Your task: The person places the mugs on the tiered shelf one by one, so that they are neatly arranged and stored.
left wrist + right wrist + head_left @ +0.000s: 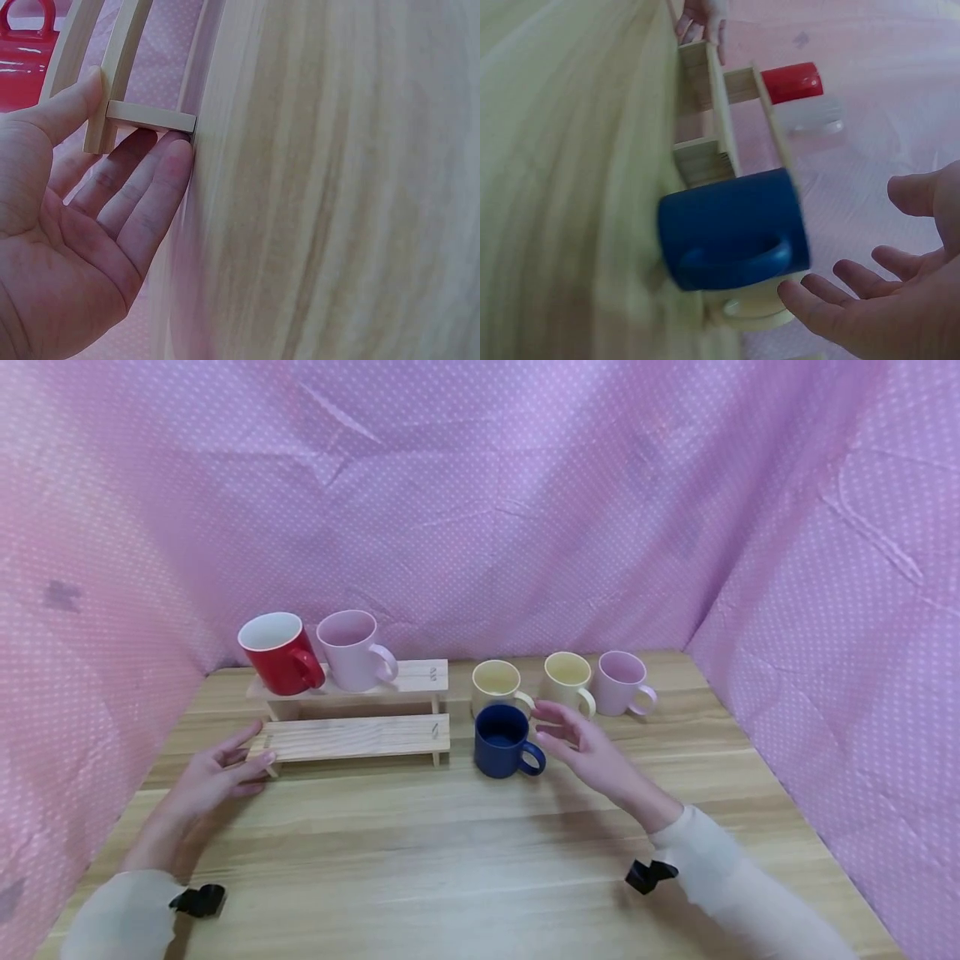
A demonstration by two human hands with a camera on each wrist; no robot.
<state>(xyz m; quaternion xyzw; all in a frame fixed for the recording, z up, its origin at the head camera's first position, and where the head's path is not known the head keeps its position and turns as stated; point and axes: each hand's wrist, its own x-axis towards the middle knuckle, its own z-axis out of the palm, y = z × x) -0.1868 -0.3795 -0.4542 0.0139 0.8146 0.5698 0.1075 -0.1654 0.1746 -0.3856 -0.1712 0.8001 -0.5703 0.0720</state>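
Note:
My left hand [217,772] holds the left end of the lower wooden stand [352,737]. Its thumb lies on the board's edge and the fingers reach around the end near the leg [154,118]. To the right of the stand, a navy blue mug [501,752] stands upright on the table, handle pointing right. My right hand [588,756] hovers just right of that mug, fingers spread and apart from it in the right wrist view. Behind the navy mug is a pale yellow mug [495,681], partly hidden by it.
A red mug [281,664] and a pink mug [352,656] stand on the higher wooden stand [412,677] at the back left. Another yellow mug [566,677] and a second pink mug [617,689] stand behind my right hand. Pink dotted cloth [465,527] surrounds the wooden table [420,860].

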